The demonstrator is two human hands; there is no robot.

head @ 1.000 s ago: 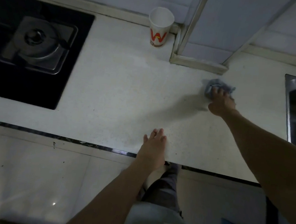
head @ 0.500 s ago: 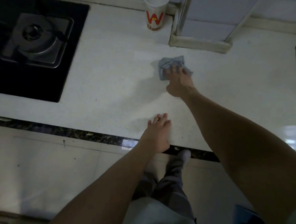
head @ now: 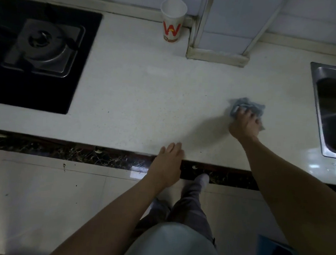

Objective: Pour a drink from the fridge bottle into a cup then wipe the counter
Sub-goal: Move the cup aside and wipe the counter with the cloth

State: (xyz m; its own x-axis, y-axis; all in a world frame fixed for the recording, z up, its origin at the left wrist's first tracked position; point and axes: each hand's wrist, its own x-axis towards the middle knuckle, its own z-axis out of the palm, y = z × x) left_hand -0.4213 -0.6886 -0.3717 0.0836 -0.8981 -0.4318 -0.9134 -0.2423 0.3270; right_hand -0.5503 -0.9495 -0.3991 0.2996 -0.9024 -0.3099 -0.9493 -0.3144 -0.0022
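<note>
Cloth (head: pixel 247 106): small, blue-grey, crumpled; located on the right part of the counter (head: pixel 137 97), near the sink (head: pixel 323 110) but apart from its rim. It is judged soft, limp and light, with no shape of its own; it would be expected to bunch and slide readily on the smooth top, so it is best taken from above with the palm and fingers bearing down, as is shown here. Whether it is damp cannot be told.

Right hand (head: pixel 246 124): laid on top of the cloth, fingers curled and pressed into its folds, more a downward press than a pinch. Much of the cloth is covered by it; only the far and side edges are seen.

Left hand (head: pixel 168 163): flat at the front edge of the counter, fingers together, nothing held; apparently used as a brace.

Cup (head: pixel 172 21): paper, white with a red mark, upright at the back of the counter against the wall, well apart from the cloth. It is judged light, thin-walled and easily tipped or crushed; it is best taken around the middle. Its contents cannot be made out from this angle.

Bottle: not in view.

Hob (head: pixel 43 45): at the left, cut off by the frame edge.

Sink: cut off at the right; its basin is dark. The light is dim, and any spill or streak on the counter is hard to make out.
</note>
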